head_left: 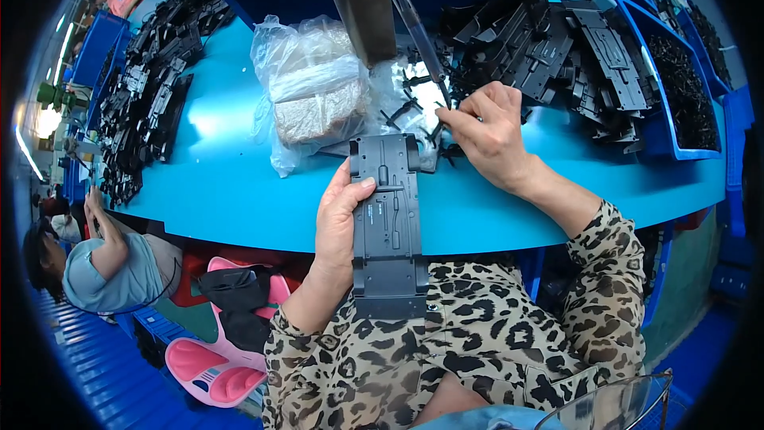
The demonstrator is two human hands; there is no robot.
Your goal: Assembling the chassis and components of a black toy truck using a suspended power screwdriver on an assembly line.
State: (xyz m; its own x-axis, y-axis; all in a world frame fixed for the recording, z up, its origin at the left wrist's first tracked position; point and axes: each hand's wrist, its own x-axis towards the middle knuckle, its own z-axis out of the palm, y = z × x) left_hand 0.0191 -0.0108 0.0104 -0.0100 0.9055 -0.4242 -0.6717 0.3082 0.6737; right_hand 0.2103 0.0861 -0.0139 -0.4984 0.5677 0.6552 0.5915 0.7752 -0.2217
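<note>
My left hand (338,219) grips a long black plastic chassis piece (387,227) by its left side, with the thumb laid across the top. The piece has moulded ridges and small holes, and extends over my lap. Out over the table my right hand (493,131) is closed, its thumb and forefinger pinched together; what they hold, if anything, I cannot make out. Just beside those fingertips is the tip of a long tool (418,32) with a pale yellow handle. Small black plastic parts (398,115) lie scattered by my right hand on clear wrap.
A plastic-wrapped bundle (314,84) sits mid-table. Black chassis pieces are heaped at right (601,56) and left (155,84) on the blue tabletop (231,191). A blue bin (680,95) holds small black parts. Another person (111,263) sits at left, near a pink chair (215,370).
</note>
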